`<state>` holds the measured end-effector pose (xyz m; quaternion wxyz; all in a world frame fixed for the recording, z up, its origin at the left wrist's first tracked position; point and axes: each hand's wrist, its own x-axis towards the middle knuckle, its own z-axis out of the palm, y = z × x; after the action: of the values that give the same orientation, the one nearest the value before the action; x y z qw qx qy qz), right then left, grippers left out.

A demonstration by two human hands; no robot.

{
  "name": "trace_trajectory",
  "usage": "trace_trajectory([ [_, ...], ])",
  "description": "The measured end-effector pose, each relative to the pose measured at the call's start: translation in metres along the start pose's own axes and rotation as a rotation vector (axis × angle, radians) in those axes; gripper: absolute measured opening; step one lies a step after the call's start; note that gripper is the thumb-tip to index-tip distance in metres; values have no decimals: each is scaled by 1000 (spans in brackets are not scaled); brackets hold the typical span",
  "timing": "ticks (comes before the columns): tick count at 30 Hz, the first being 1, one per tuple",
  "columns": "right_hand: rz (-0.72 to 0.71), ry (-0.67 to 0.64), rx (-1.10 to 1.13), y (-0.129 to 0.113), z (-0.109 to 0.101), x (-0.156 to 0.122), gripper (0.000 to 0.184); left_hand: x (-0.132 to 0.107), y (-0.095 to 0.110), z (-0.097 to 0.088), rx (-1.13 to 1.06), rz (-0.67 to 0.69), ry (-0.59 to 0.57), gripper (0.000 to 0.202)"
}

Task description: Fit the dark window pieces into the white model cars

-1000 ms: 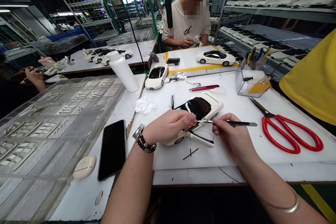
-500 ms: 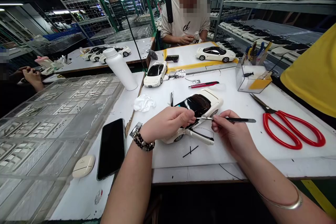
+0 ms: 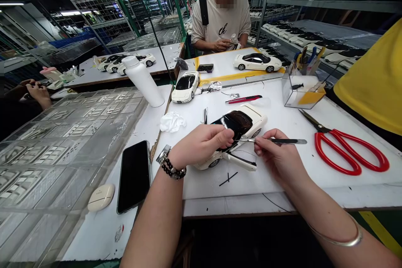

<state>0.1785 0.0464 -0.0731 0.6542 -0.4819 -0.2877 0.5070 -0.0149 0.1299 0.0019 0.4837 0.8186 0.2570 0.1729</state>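
Observation:
A white model car (image 3: 243, 123) with a black roof and an open door lies on the white work table (image 3: 292, 176) in front of me. My left hand (image 3: 201, 144) is closed over the car's near side, holding it. My right hand (image 3: 276, 153) pinches metal tweezers (image 3: 279, 141), whose tips point left into the car beside my left fingertips.
Red scissors (image 3: 348, 150) lie at the right, a clear box of tools (image 3: 301, 90) behind them. A phone (image 3: 133, 176), an earbud case (image 3: 100, 197), a white bottle (image 3: 143, 79), a crumpled cloth (image 3: 171, 121) and clear trays (image 3: 56, 142) lie left. More white cars (image 3: 185, 86) and a seated person (image 3: 221, 21) are beyond.
Both hands and the car stay almost where they were; the view has tilted slightly, so everything sits a little higher in the frame.

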Motion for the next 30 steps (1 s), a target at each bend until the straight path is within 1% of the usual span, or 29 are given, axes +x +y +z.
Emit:
trace_trajectory([
  [1,-16,-1,-29,1,-1,0,28,1,1,0,69,29,64,52],
  [3,-57,9,-100,2,-2,0,28,0,2,3,258,96,249,42],
  [5,-97,37,-176,4,-3,-1,27,-3,1,11,442,184,410,32],
  [7,-125,63,-247,4,-2,-2,26,-9,-3,23,557,258,478,25],
  [10,-162,70,-318,5,-2,-3,25,-20,-14,42,674,276,502,25],
  [12,-193,70,-356,5,-2,-3,25,-24,-21,52,740,243,499,29],
  [14,-214,73,-387,5,-2,-3,24,-24,-26,58,788,200,480,35],
  [16,-213,76,-394,5,-2,-2,25,-22,-29,61,826,164,465,42],
  [19,-200,75,-383,5,-2,-2,25,-19,-30,64,866,147,460,47],
  [30,-231,97,-444,6,-2,-2,25,-17,-32,67,920,145,460,49],
])
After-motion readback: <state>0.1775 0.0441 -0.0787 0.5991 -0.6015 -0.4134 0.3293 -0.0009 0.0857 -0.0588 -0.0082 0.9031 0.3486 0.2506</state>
